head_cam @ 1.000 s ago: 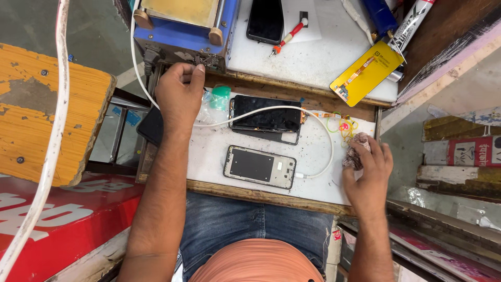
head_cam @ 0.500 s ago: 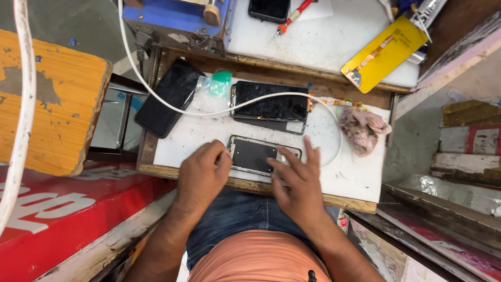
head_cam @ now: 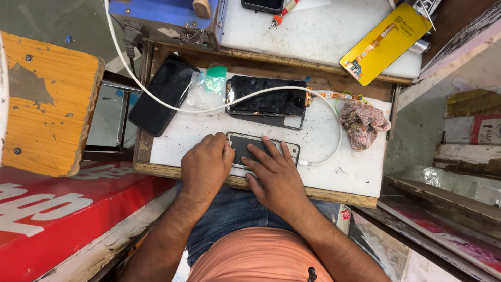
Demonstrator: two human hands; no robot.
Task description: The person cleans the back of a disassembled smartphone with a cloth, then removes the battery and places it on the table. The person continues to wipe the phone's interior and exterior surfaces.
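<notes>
Left hand: curled, knuckles up, its grip closed against the left end of a phone lying flat at the near edge of the white desk. Whether the fingertips pinch the phone's edge cannot be told; they are hidden under the hand.

Right hand: released, fingers spread flat and pressing down on the phone's face.

Change noted: a second ago the hands were well apart, the left at the far left edge of the desk and the right by the cloth. Both have since come in onto the phone, which lies where it did. Judged: work has shifted to this phone, now steadied under both hands.

Surroundings: a white cable runs to the phone's right end. Just beyond lies a second phone with a cracked screen; a dark phone sits at far left.
</notes>
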